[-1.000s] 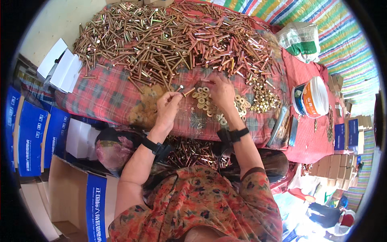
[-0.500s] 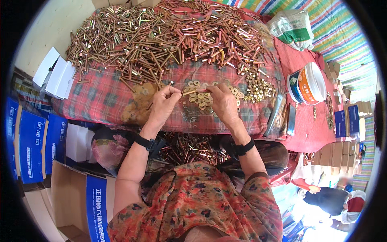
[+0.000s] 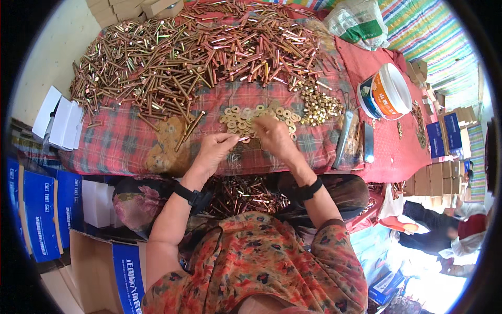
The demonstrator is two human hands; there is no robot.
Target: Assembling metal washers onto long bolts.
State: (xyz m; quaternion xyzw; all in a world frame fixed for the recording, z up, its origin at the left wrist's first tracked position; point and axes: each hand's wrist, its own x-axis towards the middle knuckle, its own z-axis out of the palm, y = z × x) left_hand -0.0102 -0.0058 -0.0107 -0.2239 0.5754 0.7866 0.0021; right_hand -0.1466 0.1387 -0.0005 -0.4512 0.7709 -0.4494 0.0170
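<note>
My left hand [image 3: 213, 152] is closed in a pinch above the plaid cloth. A short bright end of a bolt [image 3: 242, 138] shows at its fingertips; the rest is hidden in the hand. To its right, my right hand [image 3: 274, 137] reaches over the scattered brass-coloured washers [image 3: 232, 124]. Its fingers are bent and blurred, so whether they hold a washer is hidden. Small gold-coloured nuts [image 3: 321, 107] lie heaped to the right of the washers. Beyond both hands spreads a large pile of long bolts [image 3: 167, 63], with a few loose bolts [image 3: 191, 131] near my left hand.
A white bucket with an orange label [image 3: 389, 91] stands on the red cloth at right, near a white-and-green sack [image 3: 358, 23]. Flat metal strips [image 3: 343, 138] lie by the nuts. White boxes [image 3: 65, 120] sit at left. More bolts [image 3: 243, 194] lie below the table edge.
My hands have moved apart; the bolt earlier stretched between them now shows only at my left fingertips. My right hand has lowered over the washers. The whole view has shifted slightly.
</note>
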